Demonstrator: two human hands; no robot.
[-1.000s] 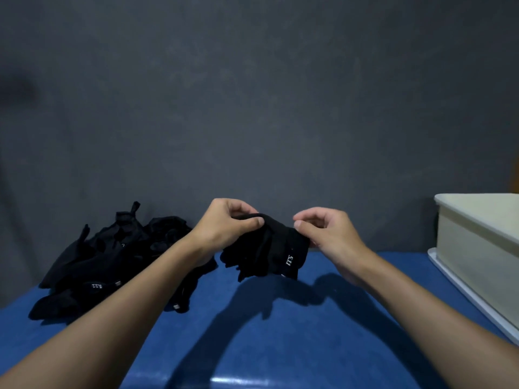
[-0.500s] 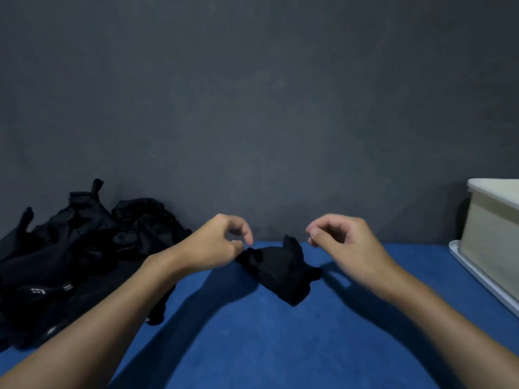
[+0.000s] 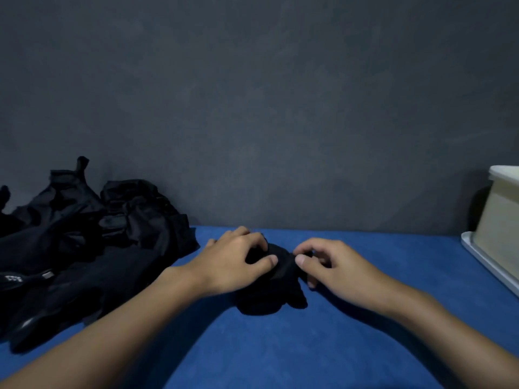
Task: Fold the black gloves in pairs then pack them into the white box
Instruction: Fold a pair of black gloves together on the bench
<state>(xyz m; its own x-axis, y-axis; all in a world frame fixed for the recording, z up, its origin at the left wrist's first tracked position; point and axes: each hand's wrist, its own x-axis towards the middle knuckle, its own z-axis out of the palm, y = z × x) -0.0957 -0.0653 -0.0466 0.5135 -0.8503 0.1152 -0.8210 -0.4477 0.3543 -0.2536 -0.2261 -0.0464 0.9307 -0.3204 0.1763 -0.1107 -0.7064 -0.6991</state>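
A bunched pair of black gloves lies on the blue table in the middle of the view. My left hand presses down on its left side, thumb and fingers curled onto the fabric. From the right, my right hand pinches the top of the same pair between thumb and forefinger. A heap of loose black gloves fills the left of the table against the wall. The white box stands at the far right edge, only partly in view.
The box stands on its flat white lid, which juts out toward me. A dark grey wall closes off the back of the table. Bare blue surface shows between the pair and the box.
The pair was held up in both hands, then dropped to the table with both hands off it. Now both hands are down on it again. The view has shifted right.
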